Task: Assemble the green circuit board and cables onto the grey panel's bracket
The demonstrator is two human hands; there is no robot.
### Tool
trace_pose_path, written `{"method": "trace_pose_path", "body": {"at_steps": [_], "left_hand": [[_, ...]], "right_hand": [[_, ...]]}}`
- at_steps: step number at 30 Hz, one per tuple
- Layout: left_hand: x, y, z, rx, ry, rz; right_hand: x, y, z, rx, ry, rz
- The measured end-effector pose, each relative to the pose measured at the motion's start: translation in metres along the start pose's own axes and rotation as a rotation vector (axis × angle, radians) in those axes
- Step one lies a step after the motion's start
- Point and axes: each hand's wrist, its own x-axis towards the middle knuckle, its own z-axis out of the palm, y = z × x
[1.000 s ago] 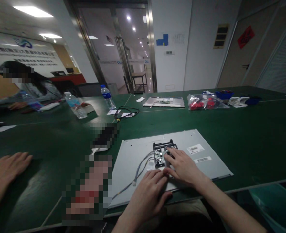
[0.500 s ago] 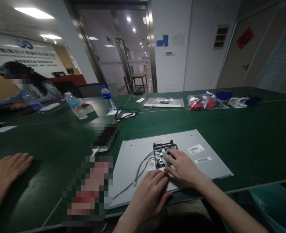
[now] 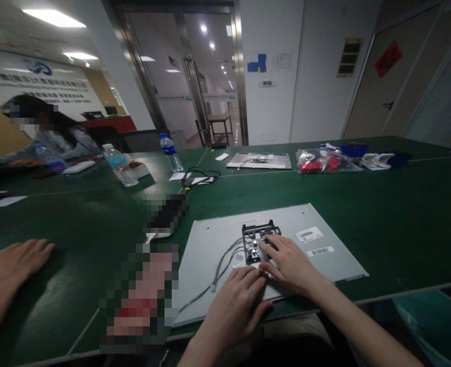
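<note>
A grey metal panel (image 3: 317, 224) lies flat on the green table (image 3: 401, 214) in front of me. A small circuit board in a black frame (image 3: 254, 243) sits at its middle, with grey cables (image 3: 223, 262) running off to the left. My right hand (image 3: 290, 262) rests on the board's right side, fingers stretched out over it. My left hand (image 3: 233, 306) lies flat on the panel's near edge, fingers spread and touching the right hand's thumb. Neither hand holds anything that I can see.
Another person's hand (image 3: 15, 260) lies flat on the table at the far left. A seated person (image 3: 53, 137) is at the back left. Two water bottles (image 3: 120, 165), a black cable (image 3: 200, 178), a second panel (image 3: 259, 160) and a bag of red parts (image 3: 320, 160) stand farther back.
</note>
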Motion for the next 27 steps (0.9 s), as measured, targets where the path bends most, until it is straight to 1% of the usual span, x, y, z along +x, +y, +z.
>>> {"method": "trace_pose_path", "body": {"at_steps": [10,15,23,27], "left_hand": [[0.0017,0.002,-0.0024,-0.007,-0.042,-0.021],[0.0,0.0018,-0.0015,-0.003,-0.045,-0.019],[0.0012,0.0014,-0.0002,0.0,-0.026,-0.016],[-0.0002,0.0018,-0.0003,-0.001,-0.032,-0.018]], "right_hand": [[0.0007,-0.0011,-0.0014,-0.01,-0.013,0.01],[0.0008,0.0009,0.0005,-0.003,-0.02,0.011],[0.001,-0.0019,-0.0047,0.005,-0.046,0.017],[0.0013,-0.0008,-0.0035,0.019,-0.045,0.016]]}}
